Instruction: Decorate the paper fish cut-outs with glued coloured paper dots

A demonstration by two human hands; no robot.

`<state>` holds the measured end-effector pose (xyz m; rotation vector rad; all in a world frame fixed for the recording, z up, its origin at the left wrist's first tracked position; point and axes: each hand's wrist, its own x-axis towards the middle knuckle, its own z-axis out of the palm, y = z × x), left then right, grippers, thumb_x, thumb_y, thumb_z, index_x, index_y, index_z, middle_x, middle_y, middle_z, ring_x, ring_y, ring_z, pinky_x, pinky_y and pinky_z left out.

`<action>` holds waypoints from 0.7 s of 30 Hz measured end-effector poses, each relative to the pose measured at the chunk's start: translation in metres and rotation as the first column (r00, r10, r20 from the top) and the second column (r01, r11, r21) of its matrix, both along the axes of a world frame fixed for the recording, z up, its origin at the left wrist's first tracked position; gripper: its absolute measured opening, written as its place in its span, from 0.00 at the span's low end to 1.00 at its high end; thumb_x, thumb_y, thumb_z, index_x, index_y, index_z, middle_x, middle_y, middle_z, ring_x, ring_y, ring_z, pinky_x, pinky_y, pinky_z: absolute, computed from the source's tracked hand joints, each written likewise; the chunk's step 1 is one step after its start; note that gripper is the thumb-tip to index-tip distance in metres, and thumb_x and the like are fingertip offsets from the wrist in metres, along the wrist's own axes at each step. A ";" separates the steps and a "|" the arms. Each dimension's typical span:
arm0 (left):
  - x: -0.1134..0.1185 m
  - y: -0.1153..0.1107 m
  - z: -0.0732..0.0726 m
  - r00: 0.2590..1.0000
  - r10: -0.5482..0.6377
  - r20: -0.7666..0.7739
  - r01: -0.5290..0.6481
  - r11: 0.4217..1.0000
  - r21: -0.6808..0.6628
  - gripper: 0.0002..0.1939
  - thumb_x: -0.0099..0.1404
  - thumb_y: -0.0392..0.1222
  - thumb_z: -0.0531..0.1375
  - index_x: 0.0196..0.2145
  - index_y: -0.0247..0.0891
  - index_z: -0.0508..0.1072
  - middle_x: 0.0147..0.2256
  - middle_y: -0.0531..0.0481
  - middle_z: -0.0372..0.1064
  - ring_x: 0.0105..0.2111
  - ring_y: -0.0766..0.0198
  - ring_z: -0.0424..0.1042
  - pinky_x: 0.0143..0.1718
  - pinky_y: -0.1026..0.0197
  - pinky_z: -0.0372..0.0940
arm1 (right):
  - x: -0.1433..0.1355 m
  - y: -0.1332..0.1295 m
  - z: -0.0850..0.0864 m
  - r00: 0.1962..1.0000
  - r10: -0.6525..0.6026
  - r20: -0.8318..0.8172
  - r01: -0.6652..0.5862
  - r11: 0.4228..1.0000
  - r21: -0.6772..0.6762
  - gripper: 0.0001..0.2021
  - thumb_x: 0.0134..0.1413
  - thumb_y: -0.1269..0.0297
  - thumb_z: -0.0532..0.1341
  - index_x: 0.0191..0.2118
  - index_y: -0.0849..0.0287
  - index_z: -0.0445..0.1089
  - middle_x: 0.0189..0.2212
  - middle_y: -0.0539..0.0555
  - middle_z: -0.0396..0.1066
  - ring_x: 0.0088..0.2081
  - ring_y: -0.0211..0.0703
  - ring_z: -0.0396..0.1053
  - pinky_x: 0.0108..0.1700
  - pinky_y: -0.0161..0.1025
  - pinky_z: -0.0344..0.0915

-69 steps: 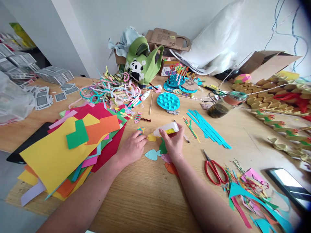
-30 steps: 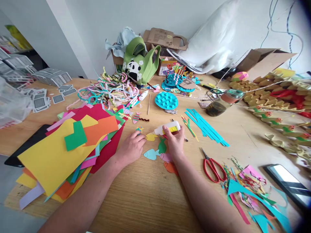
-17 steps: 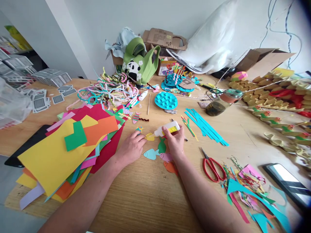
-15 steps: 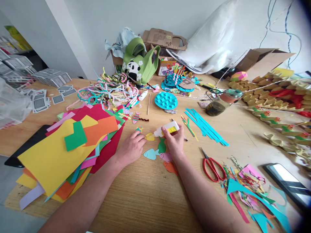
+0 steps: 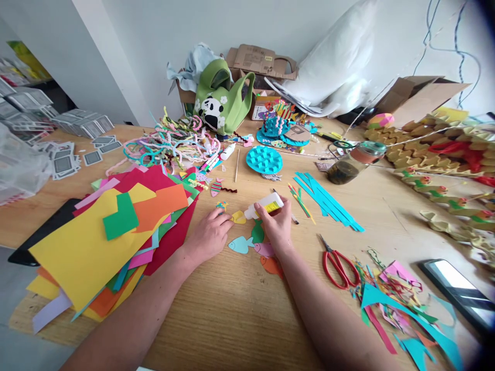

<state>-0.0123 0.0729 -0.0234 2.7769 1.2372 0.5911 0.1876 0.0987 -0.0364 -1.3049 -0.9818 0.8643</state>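
My right hand (image 5: 279, 225) is closed around a white glue bottle (image 5: 269, 205) with a yellow label. The bottle lies tilted, its nozzle pointing left at a yellow paper fish (image 5: 238, 217). With its fingertips, my left hand (image 5: 211, 232) holds the left end of that yellow fish down on the table. Just below are a light blue paper fish (image 5: 240, 245), a green one (image 5: 257, 232), a pink one (image 5: 264, 250) and an orange one (image 5: 270, 265), partly under my right hand and wrist. A small patterned cutout (image 5: 221, 206) lies beyond my left fingers.
Stacked coloured paper (image 5: 85, 247) lies left. Red-handled scissors (image 5: 340, 268), paper scraps (image 5: 402, 309) and a phone (image 5: 458, 291) are at right. Blue strips (image 5: 328, 203), a blue egg-carton piece (image 5: 264, 160), a glass jar (image 5: 353, 164) and a green panda bag (image 5: 224, 103) stand farther back.
The glue bottle and my right hand have shifted slightly left and down, bringing the nozzle over the yellow paper fish's right end. My left hand has stayed in place.
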 end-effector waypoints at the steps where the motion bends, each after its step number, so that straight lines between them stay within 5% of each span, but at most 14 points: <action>1: 0.000 0.000 0.000 1.000 -0.001 0.000 0.001 1.000 0.001 0.21 0.58 0.22 0.54 0.46 0.34 0.74 0.46 0.45 0.72 0.53 0.52 0.63 0.56 0.48 0.66 | 0.000 0.000 0.000 1.000 -0.001 0.002 0.001 1.000 0.001 0.30 0.39 0.51 0.72 0.44 0.54 0.57 0.30 0.46 0.67 0.29 0.41 0.68 0.31 0.39 0.67; 14: -0.001 0.000 -0.002 1.000 -0.005 0.003 0.005 1.000 0.002 0.21 0.58 0.22 0.54 0.47 0.35 0.74 0.47 0.45 0.72 0.53 0.52 0.63 0.57 0.47 0.65 | -0.001 0.000 0.001 0.998 -0.021 0.054 0.021 1.000 0.011 0.30 0.38 0.51 0.72 0.44 0.54 0.57 0.29 0.45 0.65 0.29 0.40 0.66 0.31 0.40 0.67; 21: 0.000 0.000 0.000 1.000 -0.013 0.007 0.013 1.000 0.008 0.22 0.59 0.22 0.54 0.47 0.37 0.74 0.47 0.45 0.71 0.53 0.53 0.64 0.57 0.47 0.65 | -0.002 0.000 0.007 0.994 -0.012 -0.110 0.010 1.000 -0.023 0.30 0.37 0.50 0.72 0.42 0.54 0.57 0.28 0.45 0.66 0.29 0.40 0.68 0.28 0.39 0.69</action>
